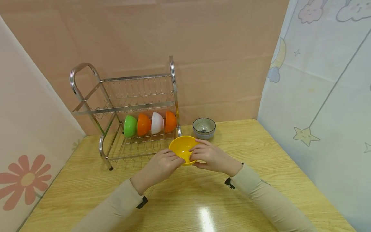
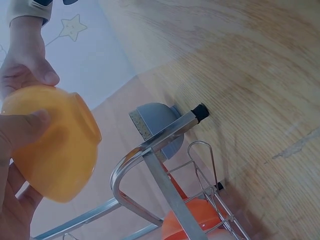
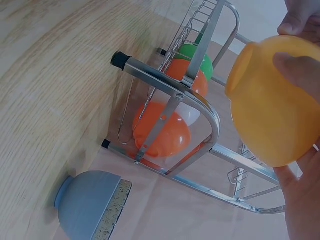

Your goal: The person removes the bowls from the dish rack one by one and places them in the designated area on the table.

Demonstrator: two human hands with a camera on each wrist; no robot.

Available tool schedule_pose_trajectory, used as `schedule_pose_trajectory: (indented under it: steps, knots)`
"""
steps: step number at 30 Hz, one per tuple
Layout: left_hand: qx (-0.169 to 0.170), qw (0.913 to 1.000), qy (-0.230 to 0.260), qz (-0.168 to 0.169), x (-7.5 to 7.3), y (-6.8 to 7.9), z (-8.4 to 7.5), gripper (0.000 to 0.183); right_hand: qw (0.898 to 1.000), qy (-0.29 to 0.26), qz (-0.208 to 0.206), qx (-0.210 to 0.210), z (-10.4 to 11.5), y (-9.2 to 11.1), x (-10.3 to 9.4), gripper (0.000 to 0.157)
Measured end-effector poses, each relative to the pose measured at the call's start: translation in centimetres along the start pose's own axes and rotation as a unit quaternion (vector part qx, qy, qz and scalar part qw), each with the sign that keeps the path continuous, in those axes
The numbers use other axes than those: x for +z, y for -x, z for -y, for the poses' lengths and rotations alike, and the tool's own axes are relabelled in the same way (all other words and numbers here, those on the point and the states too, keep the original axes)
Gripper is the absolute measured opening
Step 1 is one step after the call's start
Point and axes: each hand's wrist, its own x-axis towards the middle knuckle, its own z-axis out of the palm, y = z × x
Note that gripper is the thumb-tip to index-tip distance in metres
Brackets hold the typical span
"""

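A yellow bowl (image 1: 180,145) is held up between both hands, its mouth facing the head camera. My left hand (image 1: 163,165) grips the bowl's left rim, thumb on the outer wall in the left wrist view and fingers over the inside. From the other side my right hand (image 1: 213,157) grips the right rim the same way, with fingertips inside. The bowl's footed underside (image 3: 272,107) shows in the right wrist view. Just beyond it stands a two-tier metal dish rack (image 1: 130,106); a green bowl (image 1: 130,126), a white bowl (image 1: 157,123) and two orange bowls (image 1: 144,124) sit sideways on its lower tier.
A grey speckled bowl (image 1: 204,128) stands upright on the wooden table (image 1: 237,199), right of the rack and near the back wall. The rack's upper tier (image 1: 137,91) has wire slots. Printed cloth walls (image 1: 318,96) enclose the table's sides.
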Motion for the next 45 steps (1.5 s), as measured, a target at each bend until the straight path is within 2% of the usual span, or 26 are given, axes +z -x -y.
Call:
schedule_pose_trajectory:
  steps: [14,18,22,25,27,32,35,37,41,45]
  knots:
    - [-0.01,0.9997,0.018,-0.013,0.0,-0.2,0.0,0.018,1.0,0.018,-0.001,0.003,0.2,0.0,-0.1,0.026]
    - [-0.03,0.9988,0.038,0.004,-0.3,-0.3,-0.1,0.023,1.0,0.017,0.0,0.007,0.3,0.1,-0.1,0.025]
    - [-0.053,0.9945,0.079,0.045,-0.7,-0.4,-0.1,0.028,1.0,0.015,0.002,0.009,0.3,0.3,-0.1,0.025]
    - [-0.072,0.9877,0.122,0.067,-1.2,-0.5,0.0,0.027,1.0,0.013,0.0,0.008,0.3,0.4,0.0,0.026]
    - [-0.086,0.9832,0.149,0.062,-1.6,-0.6,0.1,0.025,1.0,0.015,-0.002,0.007,0.2,0.5,0.0,0.027]
    - [-0.118,0.9736,0.195,0.003,-2.3,-0.7,0.8,0.018,1.0,0.017,-0.007,0.01,0.1,0.6,0.0,0.027]
    - [-0.145,0.9629,0.226,-0.028,-2.5,-0.4,1.3,0.014,1.0,0.013,-0.007,0.013,0.1,0.7,0.1,0.027]
    - [-0.168,0.9549,0.242,-0.036,-2.5,-0.2,1.7,0.012,1.0,0.012,-0.008,0.014,0.1,0.6,0.1,0.028]
    - [-0.22,0.9368,0.272,-0.016,-2.6,0.4,2.4,0.007,1.0,0.011,-0.01,0.017,0.0,0.7,0.0,0.029]
    - [-0.267,0.9209,0.283,0.032,-2.7,1.0,3.0,0.006,1.0,0.011,-0.009,0.021,0.0,0.8,0.0,0.027]
